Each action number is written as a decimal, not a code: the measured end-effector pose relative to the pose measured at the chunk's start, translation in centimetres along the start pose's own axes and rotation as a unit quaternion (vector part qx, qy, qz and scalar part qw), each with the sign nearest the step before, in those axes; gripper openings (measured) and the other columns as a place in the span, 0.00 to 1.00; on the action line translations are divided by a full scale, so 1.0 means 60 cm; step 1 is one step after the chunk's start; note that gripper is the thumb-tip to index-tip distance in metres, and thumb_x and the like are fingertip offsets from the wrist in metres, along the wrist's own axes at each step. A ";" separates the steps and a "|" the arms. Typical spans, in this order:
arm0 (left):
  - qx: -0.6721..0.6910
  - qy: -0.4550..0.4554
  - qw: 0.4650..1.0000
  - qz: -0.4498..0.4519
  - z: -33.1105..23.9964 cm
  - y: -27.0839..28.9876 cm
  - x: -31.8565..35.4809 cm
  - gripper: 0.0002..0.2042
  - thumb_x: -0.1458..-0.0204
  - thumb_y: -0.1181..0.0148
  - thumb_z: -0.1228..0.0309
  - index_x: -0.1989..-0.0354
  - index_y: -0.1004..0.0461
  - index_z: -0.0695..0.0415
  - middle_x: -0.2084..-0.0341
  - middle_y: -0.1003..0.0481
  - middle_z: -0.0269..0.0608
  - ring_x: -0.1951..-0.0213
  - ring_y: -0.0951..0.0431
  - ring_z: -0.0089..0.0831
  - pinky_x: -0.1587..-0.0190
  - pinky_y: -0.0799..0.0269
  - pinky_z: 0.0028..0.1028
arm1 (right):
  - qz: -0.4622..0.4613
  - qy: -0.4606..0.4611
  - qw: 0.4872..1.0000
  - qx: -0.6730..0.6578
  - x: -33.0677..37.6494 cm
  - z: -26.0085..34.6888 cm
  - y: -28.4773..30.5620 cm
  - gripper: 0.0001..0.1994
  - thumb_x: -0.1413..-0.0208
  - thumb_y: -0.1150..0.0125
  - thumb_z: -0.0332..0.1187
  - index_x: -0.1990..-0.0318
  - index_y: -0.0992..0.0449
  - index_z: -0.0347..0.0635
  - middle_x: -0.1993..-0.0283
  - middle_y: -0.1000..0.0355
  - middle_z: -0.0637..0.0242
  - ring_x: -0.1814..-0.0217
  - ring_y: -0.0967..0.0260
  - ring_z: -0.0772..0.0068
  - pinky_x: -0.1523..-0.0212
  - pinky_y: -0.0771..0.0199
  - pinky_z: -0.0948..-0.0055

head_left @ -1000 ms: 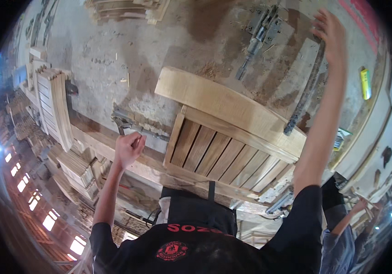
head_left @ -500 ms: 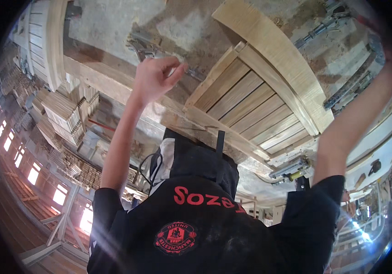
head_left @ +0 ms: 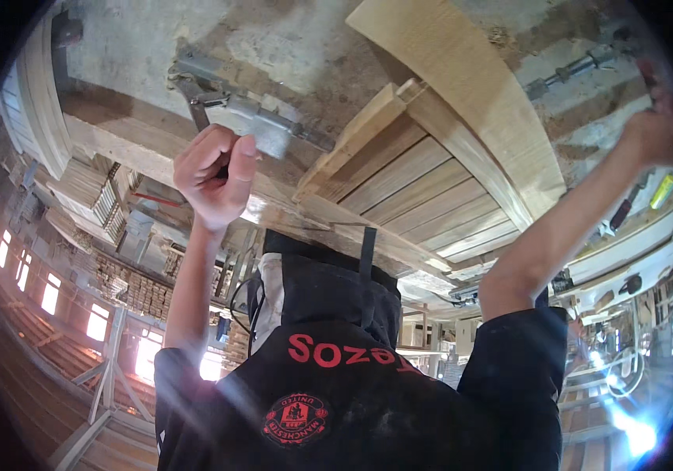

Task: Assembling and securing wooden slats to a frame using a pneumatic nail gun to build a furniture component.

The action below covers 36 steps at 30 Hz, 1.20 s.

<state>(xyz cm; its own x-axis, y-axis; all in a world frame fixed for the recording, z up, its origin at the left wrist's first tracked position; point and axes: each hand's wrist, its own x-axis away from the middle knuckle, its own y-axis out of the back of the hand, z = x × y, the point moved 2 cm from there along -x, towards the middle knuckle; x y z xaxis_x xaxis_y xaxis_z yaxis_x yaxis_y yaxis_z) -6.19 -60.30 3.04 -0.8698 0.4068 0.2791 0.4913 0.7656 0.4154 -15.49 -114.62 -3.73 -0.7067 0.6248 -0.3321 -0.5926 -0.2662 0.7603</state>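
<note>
A slatted wooden frame (head_left: 430,180) with a broad curved top rail (head_left: 462,78) lies on a dusty grey workbench (head_left: 289,47). My left hand (head_left: 215,177) is a closed fist around a dark handle, just below a grey metal clamp (head_left: 250,122) that sits at the frame's left corner. My right hand (head_left: 662,129) reaches to the frame's far right side at the picture's rim, fingers curled and blurred. What it holds is not clear. A threaded steel clamp screw (head_left: 579,63) lies just above that hand. My dark shirt fills the lower middle.
Stacks of wooden parts (head_left: 89,192) and more slatted pieces stand at the left. Tools, one yellow (head_left: 662,188), lie along a curved ledge at the right. Bright windows (head_left: 50,294) and a timber floor show at lower left.
The view has swung closer to the bench. My left hand has moved up to the metal clamp at the frame's corner. My right hand has shifted along the frame's right side.
</note>
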 end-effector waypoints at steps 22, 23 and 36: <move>-0.118 -0.025 0.993 -0.009 0.012 0.002 -0.014 0.18 0.48 0.42 0.58 0.75 0.26 0.64 0.83 0.30 0.52 0.80 0.32 0.43 0.72 0.34 0.37 | 0.062 -0.123 0.982 -0.127 0.251 0.262 0.103 0.15 0.44 0.37 0.42 0.73 0.24 0.38 0.77 0.26 0.66 0.75 0.31 0.78 0.70 0.34 0.75; -0.122 -0.043 0.992 -0.012 0.006 -0.002 -0.017 0.18 0.48 0.43 0.58 0.74 0.25 0.64 0.83 0.29 0.52 0.80 0.32 0.45 0.72 0.34 0.38 | 0.039 -0.145 0.978 -0.142 0.302 0.257 0.138 0.15 0.43 0.38 0.41 0.74 0.24 0.38 0.78 0.26 0.67 0.75 0.32 0.80 0.70 0.34 0.76; -0.155 -0.003 0.988 -0.012 -0.015 -0.012 -0.008 0.17 0.45 0.40 0.59 0.72 0.22 0.63 0.87 0.28 0.38 0.85 0.34 0.23 0.79 0.37 0.29 | -0.100 -0.135 0.984 0.058 0.437 0.051 0.396 0.15 0.47 0.33 0.42 0.59 0.22 0.40 0.62 0.24 0.61 0.58 0.27 0.62 0.55 0.29 0.65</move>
<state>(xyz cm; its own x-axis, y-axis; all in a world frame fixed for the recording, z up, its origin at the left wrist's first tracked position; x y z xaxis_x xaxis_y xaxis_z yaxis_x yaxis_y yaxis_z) -6.08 -61.50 3.39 -0.8812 0.3947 0.2604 0.4597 0.5861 0.6673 -46.91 -102.30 7.32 -0.4436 0.8320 -0.3332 -0.6497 -0.0424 0.7590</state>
